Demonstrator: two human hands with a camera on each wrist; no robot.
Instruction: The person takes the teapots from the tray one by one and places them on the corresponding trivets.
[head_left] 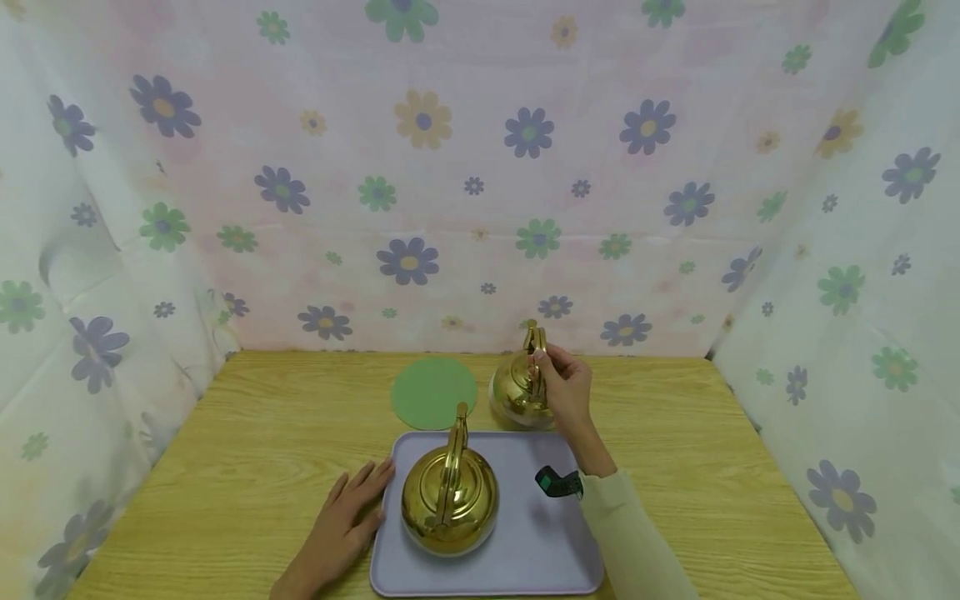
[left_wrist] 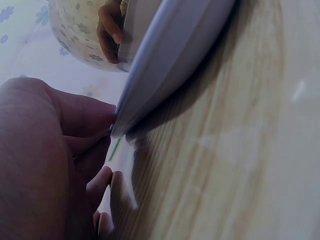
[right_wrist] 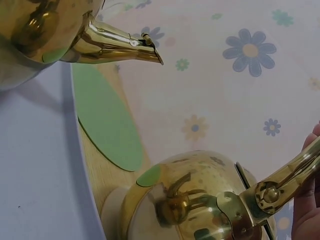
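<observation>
Kettles | left hand (head_left: 341, 529) flat at tray (head_left: 525, 575) 9 o'clock edge, fingers relaxed | near kettle (head_left: 450, 498) on tray | green mat (head_left: 433, 392) 11 o'clock | right hand (head_left: 566, 387) gripping far kettle (head_left: 517, 392) handle, 12 o'clock off tray | risk: swinging handle tips it, knocking near kettle.

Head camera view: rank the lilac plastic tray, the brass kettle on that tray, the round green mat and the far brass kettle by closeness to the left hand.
From the left hand:
1. Lilac plastic tray, touching its fingertips on the right.
2. Brass kettle on the tray, just beyond the tray's left edge.
3. Round green mat, behind the tray.
4. Far brass kettle, back right, its handle gripped by the right hand.
</observation>
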